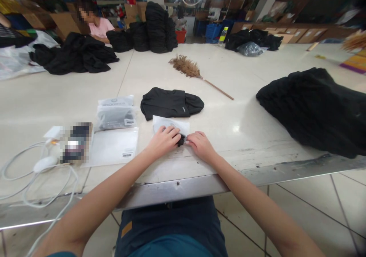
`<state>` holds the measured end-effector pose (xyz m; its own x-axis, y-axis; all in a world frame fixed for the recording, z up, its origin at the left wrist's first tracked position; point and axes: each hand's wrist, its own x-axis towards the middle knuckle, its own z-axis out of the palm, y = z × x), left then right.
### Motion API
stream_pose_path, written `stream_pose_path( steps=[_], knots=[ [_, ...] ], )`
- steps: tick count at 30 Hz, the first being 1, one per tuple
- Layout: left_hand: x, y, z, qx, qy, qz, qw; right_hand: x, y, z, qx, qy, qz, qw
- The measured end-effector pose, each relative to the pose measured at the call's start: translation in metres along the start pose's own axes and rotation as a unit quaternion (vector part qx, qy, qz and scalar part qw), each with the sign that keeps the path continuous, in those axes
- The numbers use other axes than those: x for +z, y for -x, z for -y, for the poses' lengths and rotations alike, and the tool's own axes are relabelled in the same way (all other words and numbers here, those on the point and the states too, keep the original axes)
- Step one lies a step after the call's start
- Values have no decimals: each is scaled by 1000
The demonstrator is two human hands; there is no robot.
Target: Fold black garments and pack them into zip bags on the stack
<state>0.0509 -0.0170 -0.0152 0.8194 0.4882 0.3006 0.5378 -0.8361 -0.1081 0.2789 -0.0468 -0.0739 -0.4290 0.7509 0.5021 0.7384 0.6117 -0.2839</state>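
Near the front of the table lies a clear-and-white plastic bag [158, 122], with a bit of black cloth [180, 140] showing at its opening. My left hand [166, 139] rests across the bag, its fingers curled over the cloth. From the other side, my right hand [202, 145] pinches the bag's edge between thumb and fingers. A folded black garment [168, 102] with a small pale label lies just beyond both hands. To the left are filled plastic bags [116, 116] and a flat bag [111, 144] with a barcode sticker.
A phone [77, 142] and white cables [27, 175] lie at left. A feather duster [187, 66] lies farther back. Large black cloth piles [311, 108] and stacks [156, 28] surround the work area. A person in pink [100, 29] sits across the table. The metal table edge [177, 186] runs in front.
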Motion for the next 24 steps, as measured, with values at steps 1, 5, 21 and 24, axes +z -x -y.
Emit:
stream_pose_path(
  steps=[1,5,21,24],
  knots=[
    [0,3,1,-5,-1,-1,1000,0,0,1,4,0,-2,1000],
    [2,17,8,10,-17,-4,1000,-2,-1,7,1,10,-17,1000],
    [18,-1,-2,-7,8,-72,997,4,0,12,-65,5,-60,996],
    [26,-5,-2,-47,11,-89,995,6,-3,13,-52,5,-52,997]
  ],
)
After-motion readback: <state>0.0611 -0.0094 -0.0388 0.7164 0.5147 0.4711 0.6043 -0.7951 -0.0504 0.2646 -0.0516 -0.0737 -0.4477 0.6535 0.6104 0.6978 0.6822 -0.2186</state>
